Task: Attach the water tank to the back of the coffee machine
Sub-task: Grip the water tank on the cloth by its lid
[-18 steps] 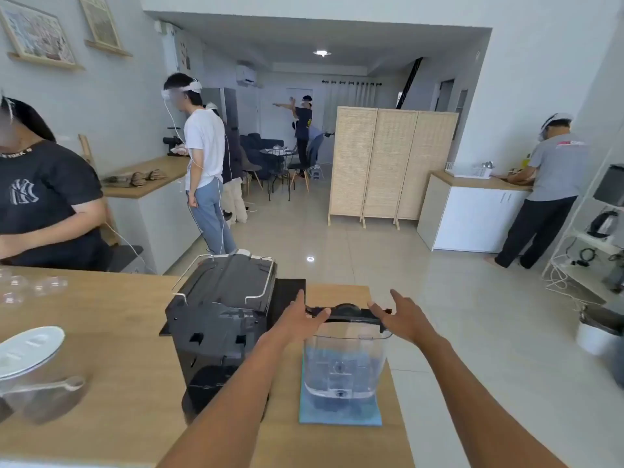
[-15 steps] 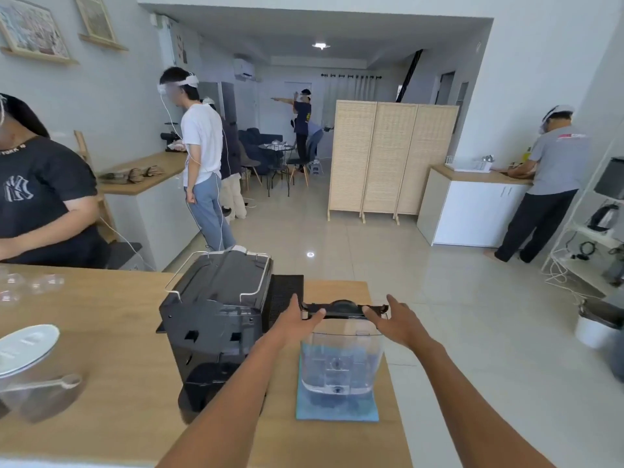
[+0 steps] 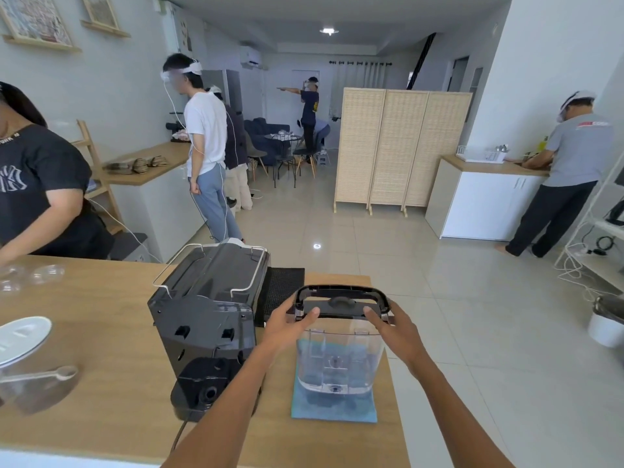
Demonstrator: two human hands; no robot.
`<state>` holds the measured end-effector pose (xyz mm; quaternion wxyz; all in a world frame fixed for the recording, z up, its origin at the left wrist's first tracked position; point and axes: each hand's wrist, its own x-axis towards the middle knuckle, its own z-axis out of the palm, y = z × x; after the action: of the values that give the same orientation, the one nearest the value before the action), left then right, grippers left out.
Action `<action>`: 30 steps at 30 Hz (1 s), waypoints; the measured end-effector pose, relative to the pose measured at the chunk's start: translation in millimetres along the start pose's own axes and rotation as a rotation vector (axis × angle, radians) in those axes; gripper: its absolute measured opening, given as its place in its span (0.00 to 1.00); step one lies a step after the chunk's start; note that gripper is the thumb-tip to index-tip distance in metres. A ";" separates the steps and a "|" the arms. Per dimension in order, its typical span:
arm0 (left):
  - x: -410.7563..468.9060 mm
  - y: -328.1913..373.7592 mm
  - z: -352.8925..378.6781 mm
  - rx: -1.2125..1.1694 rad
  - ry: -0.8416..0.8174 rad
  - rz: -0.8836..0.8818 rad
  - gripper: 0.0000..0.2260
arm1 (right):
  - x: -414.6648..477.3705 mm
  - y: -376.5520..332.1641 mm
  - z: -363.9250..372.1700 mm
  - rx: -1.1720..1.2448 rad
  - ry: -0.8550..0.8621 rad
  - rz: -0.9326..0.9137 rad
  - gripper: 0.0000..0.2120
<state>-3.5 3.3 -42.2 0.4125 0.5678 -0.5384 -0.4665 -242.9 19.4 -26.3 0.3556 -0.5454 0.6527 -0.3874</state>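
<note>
One clear plastic water tank with a black lid (image 3: 340,352) is held upright, long axis vertical, over one blue cloth (image 3: 334,408) right of one black coffee machine (image 3: 206,319). Its upper sides are clasped by the left hand (image 3: 289,324) and right hand (image 3: 395,327), fingers curled.

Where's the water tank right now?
In the head view, the water tank is over the blue mat at the table's right end, just right of the coffee machine, gripped between the left hand and right hand.
</note>
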 end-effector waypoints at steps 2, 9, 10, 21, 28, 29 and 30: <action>1.6 -1.8 1.9 -0.032 0.053 0.049 0.28 | 1.3 3.1 0.1 0.014 0.023 -0.026 0.24; 2.7 -11.5 3.3 -0.074 0.148 0.177 0.24 | 8.1 0.1 -1.8 0.089 0.027 -0.042 0.24; 4.0 -13.4 3.0 -0.087 0.151 0.186 0.24 | 9.5 -0.7 -1.6 0.097 0.028 -0.049 0.23; -2.2 -1.7 8.2 -0.231 0.295 0.164 0.06 | 18.1 -5.4 8.8 0.147 0.076 -0.068 0.32; 11.8 12.9 20.8 -0.108 0.219 0.054 0.21 | 26.3 -1.6 9.8 0.227 0.044 -0.012 0.33; 13.2 11.9 21.8 -0.104 0.205 0.036 0.22 | 26.9 -2.0 9.0 0.236 0.033 -0.014 0.32; 13.9 11.1 23.0 -0.113 0.193 0.032 0.23 | 27.4 -1.4 8.5 0.247 0.021 -0.014 0.30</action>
<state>-28.7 -10.6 -37.8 0.5010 0.5773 -0.4781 -0.4326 -238.9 -8.9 -30.1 0.4104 -0.4979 0.6000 -0.4729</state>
